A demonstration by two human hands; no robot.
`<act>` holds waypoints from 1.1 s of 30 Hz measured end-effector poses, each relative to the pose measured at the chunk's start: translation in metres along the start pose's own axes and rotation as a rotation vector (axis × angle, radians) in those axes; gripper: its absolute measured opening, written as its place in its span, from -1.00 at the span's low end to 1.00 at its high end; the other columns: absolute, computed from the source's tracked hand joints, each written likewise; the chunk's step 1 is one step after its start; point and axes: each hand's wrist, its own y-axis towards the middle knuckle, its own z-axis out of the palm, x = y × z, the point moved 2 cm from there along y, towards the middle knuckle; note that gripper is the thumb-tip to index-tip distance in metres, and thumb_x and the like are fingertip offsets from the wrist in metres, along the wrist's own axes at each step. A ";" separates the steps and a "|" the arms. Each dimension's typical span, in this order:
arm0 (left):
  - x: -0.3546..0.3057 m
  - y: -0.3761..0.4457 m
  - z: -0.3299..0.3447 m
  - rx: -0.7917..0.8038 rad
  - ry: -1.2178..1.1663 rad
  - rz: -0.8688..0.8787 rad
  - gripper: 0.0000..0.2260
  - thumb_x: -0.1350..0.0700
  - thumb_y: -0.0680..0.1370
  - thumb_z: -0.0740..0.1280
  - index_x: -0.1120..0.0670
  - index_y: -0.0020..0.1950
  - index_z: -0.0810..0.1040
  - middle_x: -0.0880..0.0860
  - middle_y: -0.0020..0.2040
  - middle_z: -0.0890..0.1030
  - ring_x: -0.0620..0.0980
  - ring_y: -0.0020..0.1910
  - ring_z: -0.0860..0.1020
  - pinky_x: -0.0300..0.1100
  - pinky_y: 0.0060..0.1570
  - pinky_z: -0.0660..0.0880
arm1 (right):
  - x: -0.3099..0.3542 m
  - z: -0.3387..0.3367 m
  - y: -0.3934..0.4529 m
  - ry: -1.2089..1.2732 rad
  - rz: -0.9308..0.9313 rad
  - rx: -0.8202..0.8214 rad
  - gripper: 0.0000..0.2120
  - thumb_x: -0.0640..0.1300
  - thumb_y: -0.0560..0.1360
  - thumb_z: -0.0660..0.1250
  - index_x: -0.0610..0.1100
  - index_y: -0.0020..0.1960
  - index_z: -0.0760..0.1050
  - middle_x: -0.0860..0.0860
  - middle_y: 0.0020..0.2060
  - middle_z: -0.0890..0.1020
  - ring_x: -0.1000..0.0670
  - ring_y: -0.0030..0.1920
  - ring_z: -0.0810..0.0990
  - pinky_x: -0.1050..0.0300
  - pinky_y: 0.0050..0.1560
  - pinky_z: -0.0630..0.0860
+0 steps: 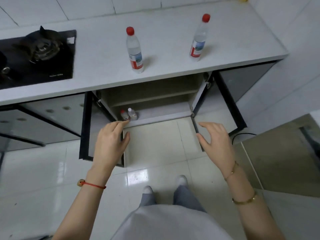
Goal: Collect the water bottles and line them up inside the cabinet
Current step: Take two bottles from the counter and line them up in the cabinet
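Note:
Two clear water bottles with red caps stand upright on the white counter, one in the middle (134,51) and one to the right (199,38). Below the counter the cabinet (155,116) is open, both doors swung out. Two small bottles stand side by side at the left front of its floor, one red-capped (124,115) and one white-capped (132,113). My left hand (110,142) rests with spread fingers over the edge of the left door (86,129). Beside the edge of the right door (196,129), my right hand (216,142) is open and holds nothing.
A black gas stove (38,54) with a dark burner fills the counter's left end. Grey cabinet fronts (43,118) flank the open one. A black cable (242,135) lies on the glossy tiled floor at the right. My feet (164,184) stand just in front of the cabinet.

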 end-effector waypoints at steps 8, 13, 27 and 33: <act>-0.089 0.033 0.039 -0.050 -0.060 -0.037 -0.70 0.16 0.51 0.39 0.11 0.25 0.57 0.07 0.12 0.62 0.08 0.06 0.57 0.00 0.05 0.54 | -0.072 -0.052 0.025 0.001 0.025 0.000 -0.69 -0.15 0.49 0.38 -0.18 0.22 0.52 -0.06 0.07 0.61 -0.08 0.12 0.51 0.01 0.15 0.49; -0.116 0.063 0.049 -0.110 -0.040 -0.070 -0.73 0.15 0.52 0.40 0.12 0.22 0.57 0.05 0.10 0.63 0.06 0.05 0.58 0.01 0.05 0.55 | -0.099 -0.063 0.067 -0.012 -0.003 0.028 -0.69 -0.14 0.51 0.36 -0.17 0.23 0.50 -0.06 0.07 0.60 -0.05 0.13 0.49 0.12 0.17 0.42; -0.049 0.236 0.048 -0.211 0.018 -0.195 -0.69 0.16 0.52 0.39 0.14 0.26 0.56 0.09 0.12 0.63 0.11 0.05 0.57 0.01 0.05 0.52 | -0.097 -0.013 0.268 0.065 -0.102 0.067 -0.65 -0.08 0.52 0.34 -0.14 0.27 0.50 -0.04 0.16 0.58 0.00 0.21 0.47 0.05 0.29 0.43; -0.002 0.346 0.043 -0.252 0.020 -0.248 -0.61 0.16 0.51 0.41 0.12 0.33 0.49 0.09 0.26 0.56 0.11 0.17 0.51 -0.02 0.13 0.50 | -0.084 -0.002 0.380 0.094 -0.072 -0.015 -0.67 -0.07 0.53 0.35 -0.09 0.28 0.48 0.00 0.14 0.58 0.16 0.11 0.42 0.26 0.19 0.44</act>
